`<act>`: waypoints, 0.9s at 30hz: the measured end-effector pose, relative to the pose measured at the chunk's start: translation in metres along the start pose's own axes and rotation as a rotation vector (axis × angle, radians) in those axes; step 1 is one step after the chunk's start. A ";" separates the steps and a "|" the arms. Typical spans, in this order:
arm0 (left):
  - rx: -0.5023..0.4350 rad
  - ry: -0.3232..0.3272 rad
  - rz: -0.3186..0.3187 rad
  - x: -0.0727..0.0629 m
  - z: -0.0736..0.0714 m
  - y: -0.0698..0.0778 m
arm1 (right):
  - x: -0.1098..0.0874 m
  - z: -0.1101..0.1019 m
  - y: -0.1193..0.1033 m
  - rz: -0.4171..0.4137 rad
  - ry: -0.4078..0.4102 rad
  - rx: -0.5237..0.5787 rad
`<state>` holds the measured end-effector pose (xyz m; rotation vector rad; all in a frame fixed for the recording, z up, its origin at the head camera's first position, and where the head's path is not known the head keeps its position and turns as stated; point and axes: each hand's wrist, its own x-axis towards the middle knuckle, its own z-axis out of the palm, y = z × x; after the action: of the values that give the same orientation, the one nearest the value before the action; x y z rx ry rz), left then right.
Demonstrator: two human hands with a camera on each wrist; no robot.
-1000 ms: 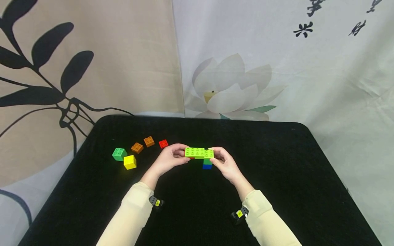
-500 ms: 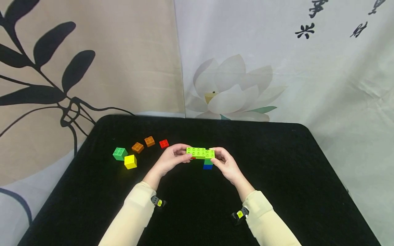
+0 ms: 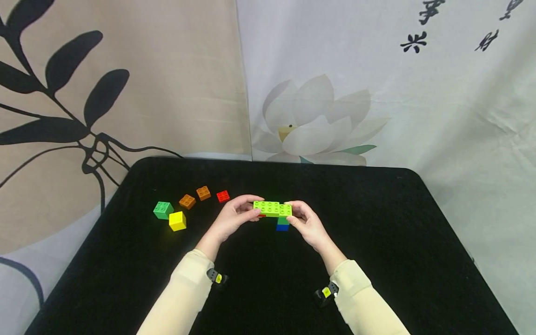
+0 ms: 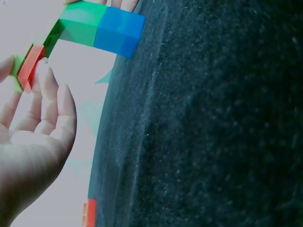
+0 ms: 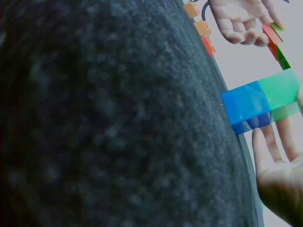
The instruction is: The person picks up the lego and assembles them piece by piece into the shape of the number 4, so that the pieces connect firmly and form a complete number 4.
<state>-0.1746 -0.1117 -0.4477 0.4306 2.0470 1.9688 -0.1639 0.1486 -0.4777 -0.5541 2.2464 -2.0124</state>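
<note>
A toy-brick assembly is held between both hands over the black table. Its top has a long lime brick (image 3: 266, 208) on the left and a smaller lime brick (image 3: 285, 210) on the right. Under the right end are a green brick (image 4: 81, 22) and a blue brick (image 4: 119, 30); a red brick (image 4: 31, 67) sits under the left end. My left hand (image 3: 234, 216) pinches the left end, thumb in front and fingers behind. With thumb and fingers, my right hand (image 3: 311, 226) grips the right end. In the right wrist view, fingertips lie close beneath the blue brick.
Loose bricks lie on the black table (image 3: 377, 242) left of the hands: a green brick (image 3: 163, 210), a yellow brick (image 3: 177, 221), two orange bricks (image 3: 187, 201) and a red brick (image 3: 223, 196). A printed cloth (image 3: 318, 121) hangs behind the table.
Since one second ago, my left thumb has shifted slightly up and right on the long lime brick's front. Otherwise the assembly, the right hand and the loose bricks look almost unchanged.
</note>
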 end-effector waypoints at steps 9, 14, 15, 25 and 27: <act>0.021 0.041 0.014 -0.001 0.003 -0.001 | 0.000 0.000 0.002 -0.010 -0.003 -0.001; 0.046 0.060 0.014 -0.010 0.009 0.020 | 0.000 0.001 0.000 0.001 -0.004 0.004; 0.049 0.061 0.008 -0.012 0.010 0.024 | 0.000 0.001 0.000 0.002 -0.005 0.003; 0.035 0.049 -0.008 -0.004 0.005 0.005 | 0.000 0.001 0.001 0.007 0.006 0.005; 0.031 0.049 -0.003 -0.004 0.004 0.002 | 0.000 0.002 0.001 0.000 0.004 0.008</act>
<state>-0.1697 -0.1095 -0.4461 0.3890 2.1086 1.9667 -0.1636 0.1467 -0.4790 -0.5492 2.2396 -2.0234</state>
